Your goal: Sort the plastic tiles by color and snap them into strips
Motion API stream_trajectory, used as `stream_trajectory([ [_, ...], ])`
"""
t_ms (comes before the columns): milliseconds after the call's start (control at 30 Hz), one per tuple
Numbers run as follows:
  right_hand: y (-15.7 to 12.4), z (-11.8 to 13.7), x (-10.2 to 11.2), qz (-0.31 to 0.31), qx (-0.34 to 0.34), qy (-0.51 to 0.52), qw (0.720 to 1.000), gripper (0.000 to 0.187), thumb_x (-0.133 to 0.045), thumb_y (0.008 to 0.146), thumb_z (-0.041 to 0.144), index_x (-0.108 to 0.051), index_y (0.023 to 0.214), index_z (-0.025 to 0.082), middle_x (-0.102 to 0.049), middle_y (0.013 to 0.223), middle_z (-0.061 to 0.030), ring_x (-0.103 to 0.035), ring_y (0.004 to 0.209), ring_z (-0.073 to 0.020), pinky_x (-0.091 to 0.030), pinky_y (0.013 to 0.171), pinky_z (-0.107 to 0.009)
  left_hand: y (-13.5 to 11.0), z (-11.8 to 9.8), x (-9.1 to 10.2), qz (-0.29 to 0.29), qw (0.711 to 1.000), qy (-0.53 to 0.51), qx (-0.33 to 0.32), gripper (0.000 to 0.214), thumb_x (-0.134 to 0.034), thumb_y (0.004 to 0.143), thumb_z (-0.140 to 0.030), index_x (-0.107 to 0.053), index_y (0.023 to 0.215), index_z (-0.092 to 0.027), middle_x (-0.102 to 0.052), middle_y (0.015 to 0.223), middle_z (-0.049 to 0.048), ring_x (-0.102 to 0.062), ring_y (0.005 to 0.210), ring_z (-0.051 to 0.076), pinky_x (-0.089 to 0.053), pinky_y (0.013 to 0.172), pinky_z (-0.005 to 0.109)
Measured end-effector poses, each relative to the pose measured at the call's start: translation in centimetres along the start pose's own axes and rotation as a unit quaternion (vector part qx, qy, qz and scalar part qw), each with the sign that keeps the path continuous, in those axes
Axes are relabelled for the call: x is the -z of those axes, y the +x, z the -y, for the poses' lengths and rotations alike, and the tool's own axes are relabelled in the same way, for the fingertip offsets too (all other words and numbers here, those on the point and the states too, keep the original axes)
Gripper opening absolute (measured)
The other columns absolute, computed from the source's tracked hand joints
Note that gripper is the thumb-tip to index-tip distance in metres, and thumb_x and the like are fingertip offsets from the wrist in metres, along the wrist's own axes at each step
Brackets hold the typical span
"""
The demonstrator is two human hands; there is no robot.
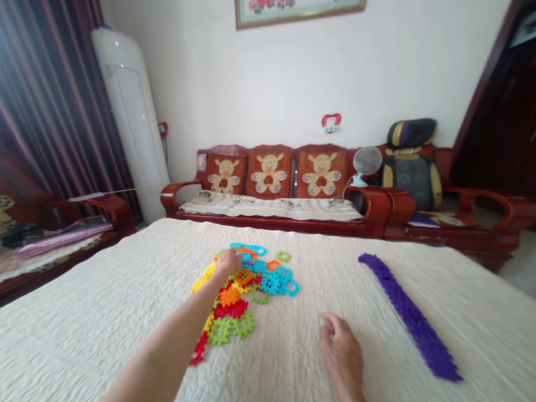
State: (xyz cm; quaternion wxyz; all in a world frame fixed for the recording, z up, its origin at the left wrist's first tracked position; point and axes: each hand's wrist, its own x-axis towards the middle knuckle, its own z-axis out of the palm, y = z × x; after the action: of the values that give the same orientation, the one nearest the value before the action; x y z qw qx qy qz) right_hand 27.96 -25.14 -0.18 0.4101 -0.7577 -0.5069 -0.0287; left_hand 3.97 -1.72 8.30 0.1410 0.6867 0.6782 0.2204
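Note:
A pile of colourful interlocking plastic tiles (251,281) in blue, orange, red, yellow and green lies on a cream quilted cover (99,311). My left hand (227,262) reaches into the far left of the pile with fingers curled over the tiles; what it grips is hidden. My right hand (342,351) rests on the cover to the right of the pile, its fingers loosely curled and nothing in it. A long strip of joined purple tiles (408,313) lies diagonally at the right.
Beyond the cover stands a red wooden sofa (269,188) with bear cushions, a small fan (366,162) and a massage cushion (412,160). A white standing air conditioner (129,120) and dark curtains are at the left. A dark cabinet stands at the right.

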Motion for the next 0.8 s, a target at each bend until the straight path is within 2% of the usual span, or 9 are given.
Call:
stream_trajectory([
  [100, 0.0, 0.0, 0.0, -0.001, 0.000, 0.002, 1.000, 0.039, -0.035, 0.082, 0.026, -0.067, 0.101, 0.014, -0.071, 0.103, -0.0112, -0.066, 0.094, -0.0221, -0.047, 0.083, -0.033, 0.4, -0.1, -0.8, 0.010, 0.999, 0.044, 0.004, 0.052, -0.059, 0.076, -0.048, -0.065, 0.111, -0.010, -0.065, 0.118, 0.0219, -0.059, 0.111, 0.035, -0.045, 0.085, 0.036],
  [233, 0.0, -0.1, -0.1, -0.003, -0.002, 0.009, 1.000, 0.038, -0.035, 0.082, 0.026, -0.067, 0.100, 0.015, -0.071, 0.103, -0.0107, -0.066, 0.093, -0.0218, -0.047, 0.082, -0.032, 0.5, -0.7, -1.6, 0.029, 0.992, 0.120, -0.011, 0.061, -0.062, 0.072, -0.058, -0.063, 0.113, -0.013, -0.063, 0.123, 0.0195, -0.058, 0.113, 0.033, -0.045, 0.084, 0.034],
  [367, 0.0, 0.0, -0.2, -0.001, -0.006, 0.011, 1.000, 0.038, -0.036, 0.082, 0.026, -0.067, 0.101, 0.015, -0.071, 0.102, -0.0103, -0.066, 0.093, -0.0216, -0.047, 0.082, -0.032, 0.8, -1.2, -1.7, 0.051, 0.988, 0.146, -0.026, 0.045, -0.062, 0.076, -0.049, -0.066, 0.104, -0.014, -0.066, 0.118, 0.0161, -0.061, 0.108, 0.028, -0.046, 0.081, 0.029],
  [500, -0.1, 0.3, 0.0, 0.002, -0.010, 0.007, 1.000, 0.038, -0.036, 0.082, 0.025, -0.067, 0.101, 0.015, -0.071, 0.102, -0.0099, -0.066, 0.093, -0.0214, -0.046, 0.081, -0.032, 0.9, -1.4, -1.7, 0.068, 0.985, 0.158, -0.031, 0.026, -0.060, 0.079, -0.029, -0.069, 0.100, -0.015, -0.070, 0.110, 0.0132, -0.064, 0.102, 0.024, -0.047, 0.077, 0.025],
  [667, -0.1, 0.5, 0.1, -0.001, -0.003, 0.002, 1.000, 0.037, -0.036, 0.082, 0.023, -0.067, 0.101, 0.016, -0.071, 0.101, -0.0094, -0.065, 0.093, -0.0200, -0.045, 0.082, -0.030, 0.6, -2.2, -1.6, 0.075, 0.981, 0.175, -0.031, 0.023, -0.054, 0.080, -0.017, -0.071, 0.094, -0.009, -0.071, 0.099, 0.0170, -0.067, 0.094, 0.025, -0.048, 0.076, 0.027],
  [800, -0.1, 0.6, 0.2, -0.009, -0.003, -0.002, 1.000, 0.036, -0.036, 0.082, 0.023, -0.067, 0.100, 0.017, -0.071, 0.100, -0.0084, -0.065, 0.090, -0.0195, -0.045, 0.080, -0.029, 0.3, -3.2, -1.6, 0.075, 0.979, 0.178, -0.059, 0.023, -0.053, 0.080, -0.017, -0.072, 0.089, -0.008, -0.071, 0.097, 0.0185, -0.065, 0.101, 0.028, -0.047, 0.082, 0.029],
])
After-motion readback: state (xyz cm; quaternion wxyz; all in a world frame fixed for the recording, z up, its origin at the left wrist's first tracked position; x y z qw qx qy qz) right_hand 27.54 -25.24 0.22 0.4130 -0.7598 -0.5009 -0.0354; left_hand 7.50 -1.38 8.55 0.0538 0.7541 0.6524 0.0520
